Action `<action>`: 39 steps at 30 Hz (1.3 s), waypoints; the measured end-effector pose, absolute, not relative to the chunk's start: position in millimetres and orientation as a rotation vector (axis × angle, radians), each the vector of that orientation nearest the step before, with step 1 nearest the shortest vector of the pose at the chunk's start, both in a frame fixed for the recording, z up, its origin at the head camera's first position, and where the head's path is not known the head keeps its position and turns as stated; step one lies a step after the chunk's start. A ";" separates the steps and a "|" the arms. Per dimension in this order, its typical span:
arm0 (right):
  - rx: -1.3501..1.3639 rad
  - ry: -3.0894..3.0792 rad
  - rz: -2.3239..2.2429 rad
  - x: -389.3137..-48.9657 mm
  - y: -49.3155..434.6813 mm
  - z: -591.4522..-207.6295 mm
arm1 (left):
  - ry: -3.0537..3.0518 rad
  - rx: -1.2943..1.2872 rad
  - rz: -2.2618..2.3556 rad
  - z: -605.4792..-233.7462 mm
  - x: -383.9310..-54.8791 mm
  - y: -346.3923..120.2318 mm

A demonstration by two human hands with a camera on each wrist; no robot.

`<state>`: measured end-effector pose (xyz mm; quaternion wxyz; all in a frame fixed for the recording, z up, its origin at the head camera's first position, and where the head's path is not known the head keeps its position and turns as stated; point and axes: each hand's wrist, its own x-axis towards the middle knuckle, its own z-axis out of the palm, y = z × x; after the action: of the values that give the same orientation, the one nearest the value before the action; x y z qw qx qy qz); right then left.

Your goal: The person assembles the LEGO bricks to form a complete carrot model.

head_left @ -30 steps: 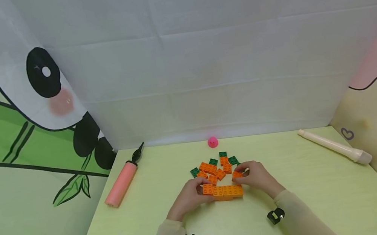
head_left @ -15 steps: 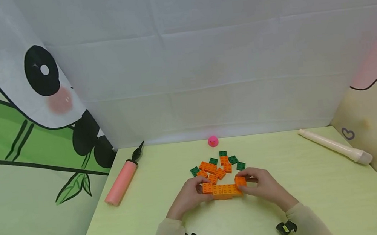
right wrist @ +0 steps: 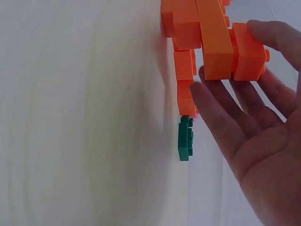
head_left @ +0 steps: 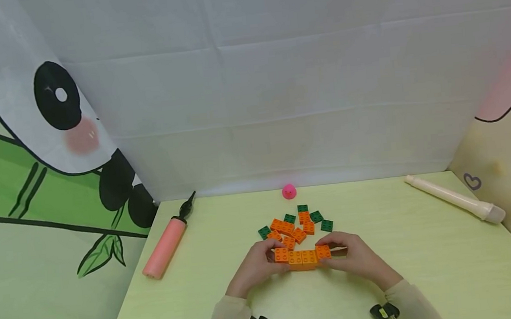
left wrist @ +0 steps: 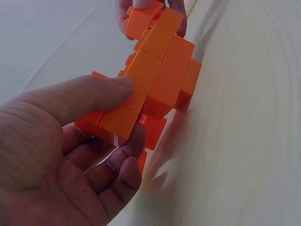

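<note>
Orange toy building bricks form a stepped assembly (head_left: 302,259) near the table's front middle, wider at the top than at its base. My left hand (head_left: 258,261) grips its left end, thumb on the near side in the left wrist view, where the stacked layers (left wrist: 164,77) show. At the right end, my right hand (head_left: 354,255) pinches a small orange brick (right wrist: 249,54) that sits on the top layer. Whether this brick is pressed fully down I cannot tell. A matching orange brick (head_left: 281,255) stands on the left end, partly behind the left fingers.
Behind the assembly lie several loose orange bricks (head_left: 285,227) and several green bricks (head_left: 327,225). Farther back is a pink ball (head_left: 289,191). A pink hand pump (head_left: 166,247) lies left, and a cream tube (head_left: 453,198) lies right. A white cloth (head_left: 280,126) borders the table's back.
My right hand has brought its orange brick from beside the loose pile toward me, onto the assembly's right end. The left hand has kept its grip in the same spot.
</note>
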<state>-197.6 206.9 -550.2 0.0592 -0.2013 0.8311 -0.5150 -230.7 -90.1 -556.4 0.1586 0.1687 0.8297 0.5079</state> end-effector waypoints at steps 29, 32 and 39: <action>-0.264 2.053 -1.743 -206.5 200.2 -554.2 | 2.385 0.500 1.447 -557.0 -231.5 -88.7; -0.229 2.010 -1.783 -206.4 198.6 -555.1 | 2.387 0.495 1.449 -556.5 -231.0 -89.0; -0.194 1.964 -1.828 -207.1 196.2 -559.0 | 2.389 0.496 1.459 -556.7 -231.2 -89.3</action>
<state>-207.1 196.2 -559.0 0.2241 -0.0704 0.7115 -0.6623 -231.2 -89.3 -556.7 0.1489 0.1724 0.8309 0.5076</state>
